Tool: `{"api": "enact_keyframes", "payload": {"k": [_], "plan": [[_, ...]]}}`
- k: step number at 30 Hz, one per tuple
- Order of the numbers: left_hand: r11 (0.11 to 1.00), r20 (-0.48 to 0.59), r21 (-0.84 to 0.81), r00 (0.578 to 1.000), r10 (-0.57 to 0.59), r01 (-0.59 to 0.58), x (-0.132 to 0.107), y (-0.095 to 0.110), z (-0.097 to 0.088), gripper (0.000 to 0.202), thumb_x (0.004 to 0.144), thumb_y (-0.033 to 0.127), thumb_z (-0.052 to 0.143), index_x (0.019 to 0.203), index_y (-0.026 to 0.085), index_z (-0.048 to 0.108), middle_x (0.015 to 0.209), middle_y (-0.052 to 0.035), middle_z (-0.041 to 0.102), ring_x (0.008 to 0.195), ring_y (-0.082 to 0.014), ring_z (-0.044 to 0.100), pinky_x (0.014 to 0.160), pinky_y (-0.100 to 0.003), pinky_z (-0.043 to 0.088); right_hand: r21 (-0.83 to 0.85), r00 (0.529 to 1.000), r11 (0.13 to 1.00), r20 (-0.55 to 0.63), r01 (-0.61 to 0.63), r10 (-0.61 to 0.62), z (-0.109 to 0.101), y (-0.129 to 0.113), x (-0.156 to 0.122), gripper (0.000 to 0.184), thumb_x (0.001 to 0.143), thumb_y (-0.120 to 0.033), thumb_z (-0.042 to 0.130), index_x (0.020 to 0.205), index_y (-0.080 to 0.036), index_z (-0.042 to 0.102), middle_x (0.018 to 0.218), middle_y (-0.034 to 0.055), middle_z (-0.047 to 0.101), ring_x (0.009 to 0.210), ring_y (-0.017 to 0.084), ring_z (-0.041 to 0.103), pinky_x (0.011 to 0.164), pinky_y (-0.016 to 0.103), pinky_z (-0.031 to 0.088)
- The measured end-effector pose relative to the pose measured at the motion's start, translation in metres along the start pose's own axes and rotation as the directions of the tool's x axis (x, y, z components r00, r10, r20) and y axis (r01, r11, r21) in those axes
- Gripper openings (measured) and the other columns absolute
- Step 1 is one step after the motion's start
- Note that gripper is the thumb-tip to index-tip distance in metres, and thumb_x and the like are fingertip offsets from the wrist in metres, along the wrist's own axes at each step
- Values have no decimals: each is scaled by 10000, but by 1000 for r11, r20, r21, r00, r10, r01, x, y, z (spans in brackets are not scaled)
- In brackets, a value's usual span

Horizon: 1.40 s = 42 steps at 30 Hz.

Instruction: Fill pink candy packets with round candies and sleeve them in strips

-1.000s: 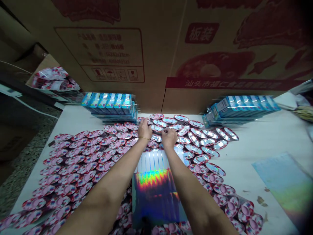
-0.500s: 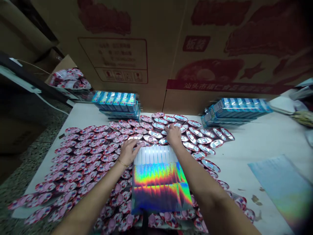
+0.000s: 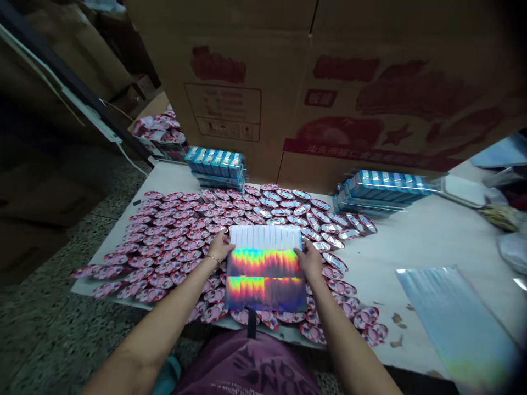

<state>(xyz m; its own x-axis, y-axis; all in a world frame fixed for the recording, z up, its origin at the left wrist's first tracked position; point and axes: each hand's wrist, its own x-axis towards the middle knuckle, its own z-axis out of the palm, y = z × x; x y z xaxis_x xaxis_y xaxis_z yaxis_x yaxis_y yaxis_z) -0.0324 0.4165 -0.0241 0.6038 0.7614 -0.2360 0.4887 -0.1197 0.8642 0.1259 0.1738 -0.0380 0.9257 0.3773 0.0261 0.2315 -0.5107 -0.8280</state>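
A stack of holographic rainbow bags point(image 3: 265, 269) with white top edges lies over the pink packets in front of me. My left hand point(image 3: 219, 247) grips its upper left edge, fingers curled around it. My right hand point(image 3: 309, 260) grips its right edge the same way. Rows of small pink and silver packets point(image 3: 181, 236) fan out over the white table point(image 3: 415, 241) to the left, behind and to the right of the stack.
Two stacks of blue boxes stand at the back, one on the left point(image 3: 217, 166), one on the right point(image 3: 381, 189). Big cardboard cartons point(image 3: 329, 88) wall off the far side. Another holographic sheet point(image 3: 453, 323) lies at right. The table's front edge is near my lap.
Both hands came back from the far silver packets and took hold of the holographic stack's sides. The view has pulled back and tilted, showing more of the table.
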Motion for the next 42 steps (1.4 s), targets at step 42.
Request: {"api": "enact_keyframes", "payload": {"k": [42], "plan": [[621,105,160,639,762,-767,-232,147,20,181,795,263,476,785,214,650,769,-42,565,757,-136,528,685,-264,426,-333,507,415,270,847,-819,-177,-82,-118,484,773,-354,525,1226,-209,430,1210,92,489,1107,241,427,897,404,341]]}}
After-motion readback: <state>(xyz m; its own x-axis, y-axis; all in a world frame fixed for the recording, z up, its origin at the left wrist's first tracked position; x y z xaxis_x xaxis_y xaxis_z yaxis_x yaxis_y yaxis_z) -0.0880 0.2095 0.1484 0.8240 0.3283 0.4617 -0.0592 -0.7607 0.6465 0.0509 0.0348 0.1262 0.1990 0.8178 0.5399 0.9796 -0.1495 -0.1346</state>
